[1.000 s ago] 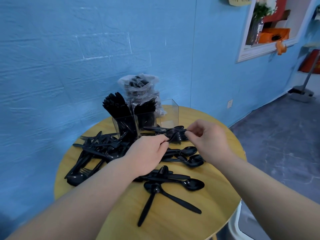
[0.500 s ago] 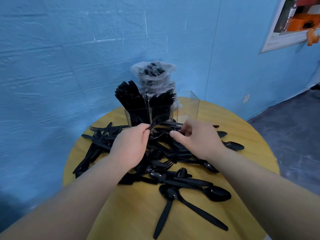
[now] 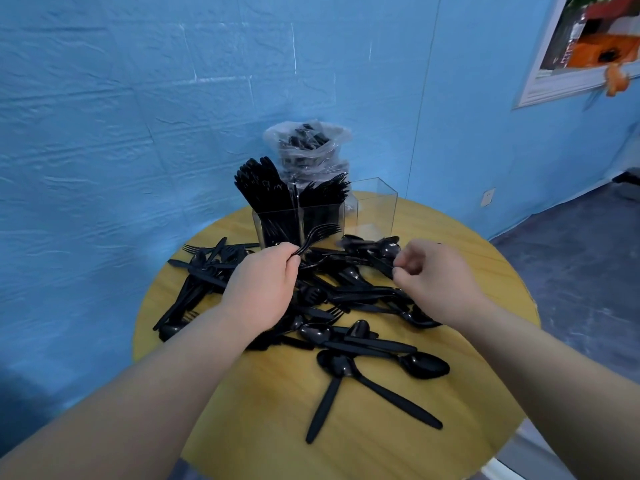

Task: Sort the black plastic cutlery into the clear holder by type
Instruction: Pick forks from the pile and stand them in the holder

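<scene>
On the round wooden table (image 3: 433, 244) I see loose black cutlery (image 3: 346, 306) heaped before the clear holder (image 3: 325, 216). My left hand (image 3: 259, 289) pinches a few forks (image 3: 320, 233) by their handles, tines raised toward the holder's front. My right hand (image 3: 436, 282) pinches a spoon (image 3: 384, 252) at the pile's far right. Knives (image 3: 259, 183) fill the holder's left compartment, forks the middle one; the right one looks bare. Behind stands a plastic bag of cutlery (image 3: 306, 143) against the blue wall (image 3: 138, 116).
</scene>
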